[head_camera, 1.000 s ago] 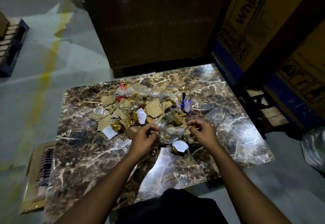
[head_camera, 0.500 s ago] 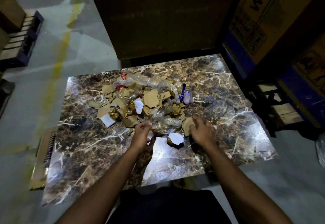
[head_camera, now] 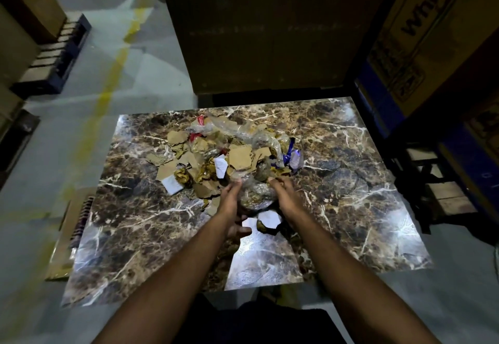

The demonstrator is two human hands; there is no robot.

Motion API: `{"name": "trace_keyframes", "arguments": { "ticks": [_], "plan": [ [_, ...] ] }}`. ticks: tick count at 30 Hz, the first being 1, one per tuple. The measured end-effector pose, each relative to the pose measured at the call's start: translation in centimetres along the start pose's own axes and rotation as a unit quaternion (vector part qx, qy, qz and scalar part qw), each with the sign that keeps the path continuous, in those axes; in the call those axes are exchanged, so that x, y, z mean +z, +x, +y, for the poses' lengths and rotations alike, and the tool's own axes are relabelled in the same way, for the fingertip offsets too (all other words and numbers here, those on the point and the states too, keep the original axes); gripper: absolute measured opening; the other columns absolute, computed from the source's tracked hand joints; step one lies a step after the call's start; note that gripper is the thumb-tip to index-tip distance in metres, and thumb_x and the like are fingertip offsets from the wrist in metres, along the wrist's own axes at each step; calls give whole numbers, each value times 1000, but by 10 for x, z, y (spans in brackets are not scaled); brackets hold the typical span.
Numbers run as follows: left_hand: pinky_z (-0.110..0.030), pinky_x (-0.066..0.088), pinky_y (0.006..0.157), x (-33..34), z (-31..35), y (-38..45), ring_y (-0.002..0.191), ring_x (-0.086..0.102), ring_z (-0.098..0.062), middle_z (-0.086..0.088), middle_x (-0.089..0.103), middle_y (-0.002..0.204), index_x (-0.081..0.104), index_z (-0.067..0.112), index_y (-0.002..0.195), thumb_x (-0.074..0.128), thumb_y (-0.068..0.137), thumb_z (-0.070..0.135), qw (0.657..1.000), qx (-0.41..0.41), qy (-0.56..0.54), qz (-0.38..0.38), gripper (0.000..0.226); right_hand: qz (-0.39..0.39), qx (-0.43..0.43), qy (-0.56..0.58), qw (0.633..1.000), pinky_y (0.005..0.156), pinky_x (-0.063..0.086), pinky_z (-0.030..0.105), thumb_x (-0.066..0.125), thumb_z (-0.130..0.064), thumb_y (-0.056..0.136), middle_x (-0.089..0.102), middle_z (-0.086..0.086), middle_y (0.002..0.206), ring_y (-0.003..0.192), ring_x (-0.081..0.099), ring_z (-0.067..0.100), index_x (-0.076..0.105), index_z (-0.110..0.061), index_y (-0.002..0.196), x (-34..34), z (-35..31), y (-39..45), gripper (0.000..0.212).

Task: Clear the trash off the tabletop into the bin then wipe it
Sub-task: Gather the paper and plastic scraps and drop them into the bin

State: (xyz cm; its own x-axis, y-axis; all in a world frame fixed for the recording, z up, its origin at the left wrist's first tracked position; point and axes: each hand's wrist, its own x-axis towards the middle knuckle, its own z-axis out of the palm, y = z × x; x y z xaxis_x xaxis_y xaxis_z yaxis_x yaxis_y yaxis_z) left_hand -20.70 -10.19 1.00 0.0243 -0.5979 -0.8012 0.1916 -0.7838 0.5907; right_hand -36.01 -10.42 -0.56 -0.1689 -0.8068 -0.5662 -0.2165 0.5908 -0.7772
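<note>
On the marble tabletop (head_camera: 351,181), a heap of trash (head_camera: 229,154) lies around the middle and toward the far edge: torn cardboard pieces (head_camera: 240,156), crumpled clear plastic (head_camera: 243,130), gold foil wrappers (head_camera: 182,176), white paper scraps (head_camera: 172,184), a red scrap (head_camera: 195,136) and a blue wrapper (head_camera: 290,152). Both arms reach in from the near edge. The left hand (head_camera: 229,203) and the right hand (head_camera: 286,197) face each other at the near side of the heap, with a clear plastic bundle (head_camera: 255,195) between them. The left fingers look fairly straight and press against the bundle's left side; the right fingers curl over its right side and top, holding it. Just in front of the hands, nearer the person, a white scrap (head_camera: 268,218) lies over a dark gold wrapper on the stone. Bright glare shows on the near part of the tabletop. Beyond the far edge stands a tall brown cardboard box (head_camera: 256,33), and at the right stands a printed carton (head_camera: 421,33) with blue trim. A dark pallet (head_camera: 58,54) sits on the grey floor (head_camera: 113,68) at the left, which carries a yellow painted line (head_camera: 108,92).
</note>
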Motion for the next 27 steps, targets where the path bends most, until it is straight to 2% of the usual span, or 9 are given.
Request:
{"name": "trace_keyframes", "arguments": {
  "ticks": [3,6,10,13,15,17,19,23,27],
  "plan": [
    [-79,34,95,7,-6,1,128,46,-44,-6,28,161,31,49,147,51,82,80,999,-19,-31,7,75,7,0,28,1000,109,39,57,57,-83,69,38,12,158,134,46,35,42,-45,143,9,3,4,85],
    [-80,33,91,19,-11,2,126,47,-43,-12,39,155,44,42,143,47,69,92,996,-48,-70,0,89,25,-5,48,999,108,39,53,64,-65,85,29,14,160,137,42,37,41,-43,146,15,-3,-5,68],
    [-51,51,89,34,-8,-6,100,64,-37,-19,71,114,70,12,114,39,85,83,988,-49,-143,-37,83,29,13,78,996,100,49,52,62,-86,60,44,11,150,124,53,34,46,-56,129,25,1,2,78],
    [-42,52,85,35,-10,1,90,68,-34,-20,76,87,80,4,80,44,88,75,981,-51,-177,-56,80,27,15,79,996,92,51,45,64,-86,62,52,7,138,116,57,31,51,-53,123,30,1,6,70],
    [-51,57,83,35,-8,1,95,71,-38,-21,76,100,77,5,105,61,79,75,980,-40,-187,-52,76,26,16,100,995,94,53,49,67,-90,55,58,6,135,112,62,30,52,-56,116,32,3,10,71],
    [-54,59,65,35,-7,4,94,72,-40,-19,72,112,59,16,129,75,73,63,986,-20,-166,-9,75,40,27,99,994,92,56,52,71,-85,54,63,9,128,105,65,32,48,-56,113,33,1,14,70],
    [-48,58,53,33,-1,3,91,68,-37,-16,67,111,47,23,126,73,84,46,989,3,-146,35,54,61,26,82,994,89,57,53,73,-74,52,62,12,125,100,65,34,40,-57,113,32,-3,14,71],
    [-52,57,68,26,7,7,99,60,-36,-11,58,115,36,38,132,67,91,39,990,15,-134,34,52,59,-10,20,998,96,53,54,81,-58,65,50,14,146,117,59,39,23,-62,139,27,-18,7,94],
    [-42,53,69,28,7,5,101,60,-28,-11,62,123,43,35,137,56,95,41,993,23,-113,19,44,-23,-53,34,998,84,57,38,76,-41,86,47,10,151,118,60,28,34,-57,143,29,-24,8,73]
  ]
}}
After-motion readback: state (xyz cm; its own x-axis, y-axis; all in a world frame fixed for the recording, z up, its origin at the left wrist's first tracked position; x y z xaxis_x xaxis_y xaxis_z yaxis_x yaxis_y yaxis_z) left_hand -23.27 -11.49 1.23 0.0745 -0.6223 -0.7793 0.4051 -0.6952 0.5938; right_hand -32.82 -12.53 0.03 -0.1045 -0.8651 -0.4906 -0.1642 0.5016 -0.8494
